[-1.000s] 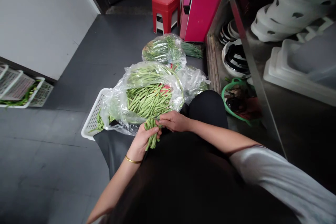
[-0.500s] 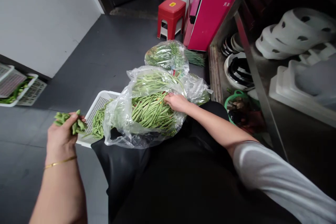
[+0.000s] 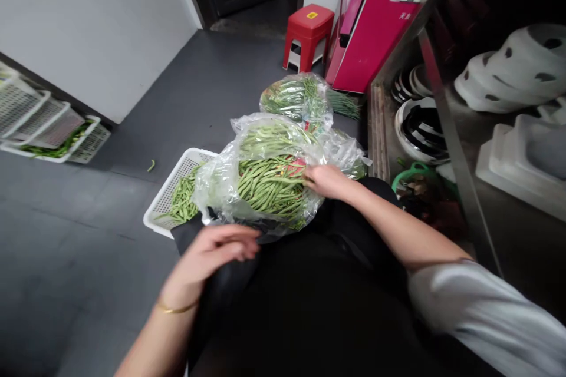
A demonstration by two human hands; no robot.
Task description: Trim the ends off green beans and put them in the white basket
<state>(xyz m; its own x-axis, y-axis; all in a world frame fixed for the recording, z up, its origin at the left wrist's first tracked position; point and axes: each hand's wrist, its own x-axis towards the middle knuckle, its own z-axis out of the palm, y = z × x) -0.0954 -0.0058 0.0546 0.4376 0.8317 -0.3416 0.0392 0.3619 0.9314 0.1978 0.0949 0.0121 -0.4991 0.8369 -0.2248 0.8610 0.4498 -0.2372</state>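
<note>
A clear plastic bag point(image 3: 216, 185) full of long green beans point(image 3: 269, 191) lies open by my lap. My right hand point(image 3: 326, 180) is at the bag's right side, its fingers closed on the ends of some beans; the fingertips are partly hidden. Over my dark-clad lap, just below the bag's near edge, my left hand point(image 3: 223, 250) is blurred, with fingers loosely bent, thumb apart and no beans visible in it. Left of the bag stands a white perforated basket point(image 3: 159, 203) with green beans point(image 3: 183, 197) inside.
More bagged greens point(image 3: 292, 97) lie behind. Beyond them stands a red stool point(image 3: 309, 26) beside a pink cabinet point(image 3: 375, 29). Stacked white baskets point(image 3: 48, 123) are at left, and a bean piece point(image 3: 151, 165) lies on the floor. A metal shelf point(image 3: 460, 159) borders the right.
My left hand has let go of its bunch of beans and moved right, from beside the basket to over my lap. My right hand stays at the bag. The view has shifted left.
</note>
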